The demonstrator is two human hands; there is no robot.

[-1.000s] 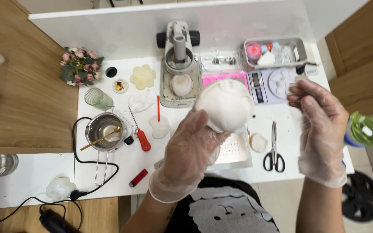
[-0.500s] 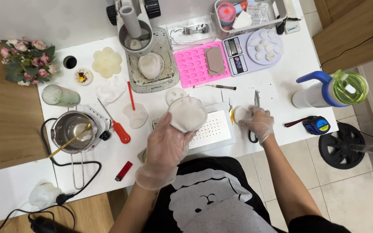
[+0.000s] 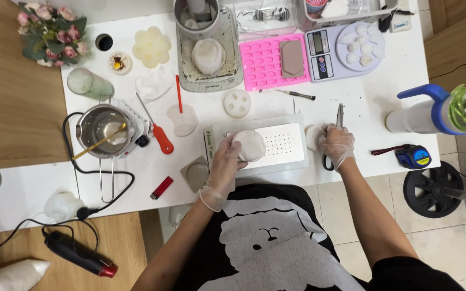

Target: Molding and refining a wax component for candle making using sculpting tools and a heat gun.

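A white worktable (image 3: pixel 362 108) crowded with craft gear fills the room's near corner, wood flooring to one side and tile to the other. Closest to the onlooker, the person's gloved left hand (image 3: pixel 225 167) has its fingers curled round a white rounded piece (image 3: pixel 250 144), holding it low over the perforated white tray (image 3: pixel 284 144). The gloved right hand (image 3: pixel 336 146) rests on the table beyond the tray's far edge, fingers bent over the scissors (image 3: pixel 334 141) and touching a small white lump (image 3: pixel 314 136); whether they grip either one cannot be told.

Just beyond the left fingers lie a round white disc with holes (image 3: pixel 237 103) and a red-handled tool (image 3: pixel 160 137); farther off stand a pink mould (image 3: pixel 268 60), a scale with white pieces (image 3: pixel 346 51) and a small metal pot (image 3: pixel 102 128).

As a judgement, the work looks midway: several white pieces sit finished on the scale, while the one in hand appears not yet trimmed or set down.

Half a second earlier the left hand held the white piece higher and nearer the camera; now it is lower, at the tray. The right hand remains by the scissors.
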